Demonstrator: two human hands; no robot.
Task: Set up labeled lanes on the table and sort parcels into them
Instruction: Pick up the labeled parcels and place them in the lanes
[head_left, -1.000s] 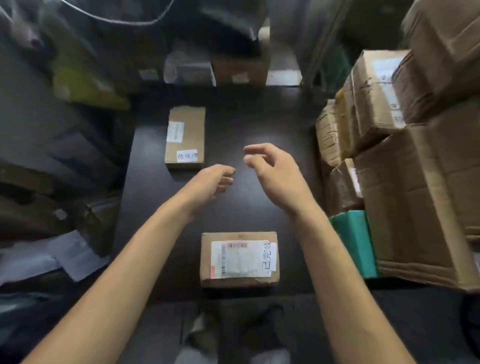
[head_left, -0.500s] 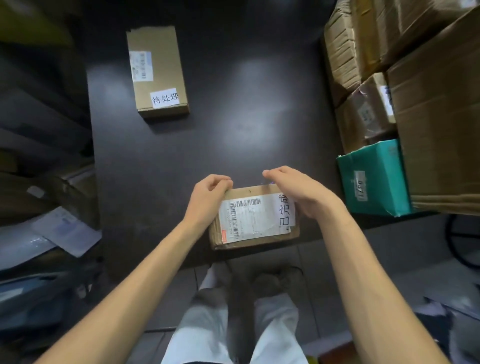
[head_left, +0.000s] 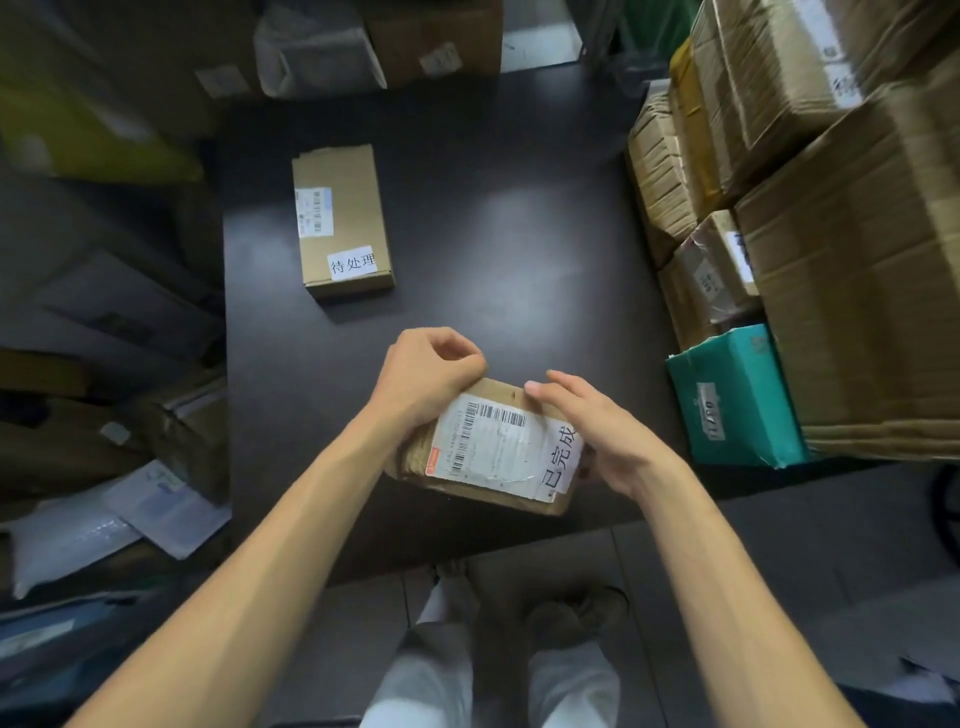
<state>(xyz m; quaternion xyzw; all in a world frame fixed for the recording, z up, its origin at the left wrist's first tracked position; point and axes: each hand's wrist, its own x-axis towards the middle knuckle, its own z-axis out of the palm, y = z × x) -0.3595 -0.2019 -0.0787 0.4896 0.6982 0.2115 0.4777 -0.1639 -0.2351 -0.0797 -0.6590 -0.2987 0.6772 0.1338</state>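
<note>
1. The near parcel (head_left: 493, 452), a brown box with a barcode sticker, lies askew at the near edge of the dark table (head_left: 493, 234), between both hands.
2. The left hand (head_left: 426, 374) grips the parcel's far left corner, fingers curled over it.
3. The right hand (head_left: 597, 431) lies against the parcel's right end, fingers nearly straight along the far edge; its thumb is hidden.
4. A white 已完成 label (head_left: 563, 457) sits at the parcel's right end, just beside the right hand.
5. Whether the parcel is lifted off the table cannot be told.
6. The far parcel (head_left: 340, 218) lies flat at the table's far left, well apart, with a 待处理 label (head_left: 353, 262) on its near end.
7. A teal box (head_left: 732, 395) and stacked cardboard boxes (head_left: 857, 312) fill the table's right side.
</note>
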